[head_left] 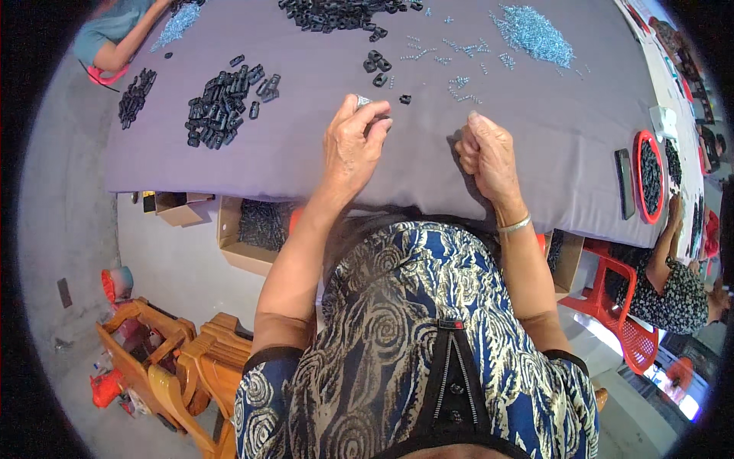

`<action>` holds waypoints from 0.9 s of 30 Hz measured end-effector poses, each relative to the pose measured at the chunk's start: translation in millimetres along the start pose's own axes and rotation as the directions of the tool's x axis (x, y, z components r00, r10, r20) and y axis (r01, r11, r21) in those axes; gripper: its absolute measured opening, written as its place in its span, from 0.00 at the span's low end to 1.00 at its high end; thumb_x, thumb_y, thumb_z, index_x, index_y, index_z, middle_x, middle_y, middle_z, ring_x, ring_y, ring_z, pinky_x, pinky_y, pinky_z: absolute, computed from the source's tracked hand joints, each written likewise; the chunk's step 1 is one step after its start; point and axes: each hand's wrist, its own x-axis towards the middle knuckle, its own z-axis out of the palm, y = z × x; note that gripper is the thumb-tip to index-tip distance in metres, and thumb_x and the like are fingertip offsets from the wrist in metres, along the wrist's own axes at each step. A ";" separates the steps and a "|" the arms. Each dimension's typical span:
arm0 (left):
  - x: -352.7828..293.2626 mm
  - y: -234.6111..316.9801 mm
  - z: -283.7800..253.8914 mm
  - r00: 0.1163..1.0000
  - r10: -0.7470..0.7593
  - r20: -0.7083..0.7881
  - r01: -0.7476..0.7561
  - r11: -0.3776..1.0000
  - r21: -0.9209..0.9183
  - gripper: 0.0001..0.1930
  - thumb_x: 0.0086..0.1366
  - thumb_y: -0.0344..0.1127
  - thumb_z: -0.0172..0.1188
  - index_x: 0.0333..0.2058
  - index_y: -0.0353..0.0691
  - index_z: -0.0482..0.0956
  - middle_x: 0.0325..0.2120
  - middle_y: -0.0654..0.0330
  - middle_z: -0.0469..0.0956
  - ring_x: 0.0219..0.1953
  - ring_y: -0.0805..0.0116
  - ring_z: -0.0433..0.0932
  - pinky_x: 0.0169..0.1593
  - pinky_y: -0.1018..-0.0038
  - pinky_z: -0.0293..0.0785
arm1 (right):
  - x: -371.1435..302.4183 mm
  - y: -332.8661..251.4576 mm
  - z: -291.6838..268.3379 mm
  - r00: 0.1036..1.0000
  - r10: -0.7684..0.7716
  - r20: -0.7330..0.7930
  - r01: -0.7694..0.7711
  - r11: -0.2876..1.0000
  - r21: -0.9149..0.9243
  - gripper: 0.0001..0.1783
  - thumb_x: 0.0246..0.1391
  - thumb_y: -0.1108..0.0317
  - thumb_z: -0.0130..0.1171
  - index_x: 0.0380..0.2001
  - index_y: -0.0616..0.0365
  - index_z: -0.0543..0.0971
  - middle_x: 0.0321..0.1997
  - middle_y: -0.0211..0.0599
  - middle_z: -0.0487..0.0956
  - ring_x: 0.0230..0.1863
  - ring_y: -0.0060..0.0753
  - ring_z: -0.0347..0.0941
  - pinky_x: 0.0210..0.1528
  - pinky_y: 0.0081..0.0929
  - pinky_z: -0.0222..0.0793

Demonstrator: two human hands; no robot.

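My left hand (353,149) is over the near middle of the cloth-covered table, its thumb and forefinger apart with nothing visible between them. A silvery wrap (363,100) shows on one of its fingers. Just beyond its fingertips lies a single small black plastic piece (405,99), with a few more black pieces (376,61) farther off. My right hand (489,153) is closed, thumb pressed on the curled fingers; anything inside is hidden. Loose small metal springs (465,90) lie scattered beyond it.
Black parts form a pile (223,105) at left and another heap (336,11) at the far edge. A large heap of springs (535,37) is at far right. A phone (625,183) and a red basket (649,177) of black parts lie rightward. Other people sit on both sides.
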 end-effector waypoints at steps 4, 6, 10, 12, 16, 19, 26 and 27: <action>0.5 -1.4 -1.0 0.999 0.034 0.024 -0.036 0.997 0.070 0.09 0.56 0.26 0.60 0.37 0.34 0.78 0.28 0.59 0.71 0.29 0.69 0.75 0.33 0.75 0.72 | -0.3 -4.9 11.1 1.000 0.016 0.003 -0.015 0.974 -0.227 0.19 0.62 0.57 0.48 0.20 0.54 0.67 0.16 0.18 0.58 0.15 0.09 0.48 0.14 0.13 0.41; 0.3 -1.2 -0.7 1.000 0.025 0.018 -0.026 0.998 0.060 0.09 0.56 0.26 0.60 0.37 0.34 0.78 0.28 0.59 0.71 0.28 0.69 0.75 0.33 0.75 0.72 | 1.9 -9.5 20.7 0.999 -0.004 0.041 0.016 0.956 -0.292 0.17 0.62 0.58 0.50 0.22 0.55 0.69 0.16 0.18 0.60 0.15 0.09 0.49 0.15 0.12 0.43; 1.5 -1.4 -1.4 1.000 0.027 0.009 -0.028 0.996 0.080 0.09 0.56 0.26 0.60 0.37 0.34 0.79 0.28 0.59 0.71 0.28 0.70 0.74 0.33 0.76 0.72 | 20.5 -9.0 29.5 0.988 -0.139 0.065 0.154 0.883 -0.444 0.08 0.56 0.68 0.54 0.27 0.61 0.74 0.20 0.24 0.68 0.21 0.15 0.62 0.24 0.17 0.60; 1.8 -1.1 -2.4 1.000 0.016 -0.012 -0.015 0.999 0.052 0.09 0.56 0.26 0.60 0.37 0.34 0.79 0.28 0.59 0.71 0.28 0.70 0.74 0.33 0.76 0.72 | 41.0 -7.5 30.9 0.956 -0.271 0.113 0.287 0.778 -0.559 0.06 0.55 0.70 0.55 0.29 0.61 0.74 0.21 0.27 0.71 0.22 0.18 0.64 0.25 0.20 0.63; 2.4 -2.3 -1.3 0.997 0.006 -0.075 -0.008 1.000 -0.031 0.09 0.56 0.25 0.59 0.37 0.34 0.78 0.28 0.59 0.71 0.28 0.71 0.73 0.33 0.77 0.71 | 74.0 -9.7 46.0 0.858 -0.415 0.303 0.484 0.456 -0.747 0.08 0.50 0.68 0.57 0.31 0.61 0.76 0.27 0.37 0.75 0.29 0.33 0.70 0.34 0.30 0.68; 2.5 -2.2 -1.0 0.990 -0.049 -0.136 0.032 0.992 -0.125 0.10 0.56 0.24 0.58 0.38 0.34 0.78 0.28 0.60 0.71 0.28 0.73 0.72 0.33 0.78 0.71 | 90.0 -7.9 53.4 0.793 -0.414 0.447 0.563 0.215 -0.798 0.09 0.47 0.67 0.59 0.31 0.60 0.76 0.30 0.40 0.76 0.35 0.41 0.71 0.39 0.36 0.68; 3.1 -3.6 -1.6 0.982 -0.063 -0.176 0.041 0.991 -0.129 0.10 0.56 0.23 0.57 0.39 0.34 0.77 0.28 0.62 0.68 0.27 0.75 0.71 0.33 0.79 0.70 | 104.8 5.1 59.4 0.716 -0.425 0.554 0.619 0.020 -0.785 0.09 0.43 0.68 0.59 0.30 0.58 0.76 0.30 0.41 0.74 0.38 0.46 0.70 0.40 0.39 0.69; 3.3 -3.9 -1.4 0.981 -0.078 -0.177 0.051 0.987 -0.155 0.10 0.56 0.23 0.57 0.39 0.34 0.77 0.28 0.63 0.68 0.28 0.76 0.71 0.33 0.79 0.69 | 104.4 5.2 59.1 0.716 -0.423 0.555 0.620 0.020 -0.784 0.09 0.43 0.68 0.59 0.30 0.58 0.76 0.30 0.41 0.74 0.38 0.46 0.70 0.40 0.39 0.69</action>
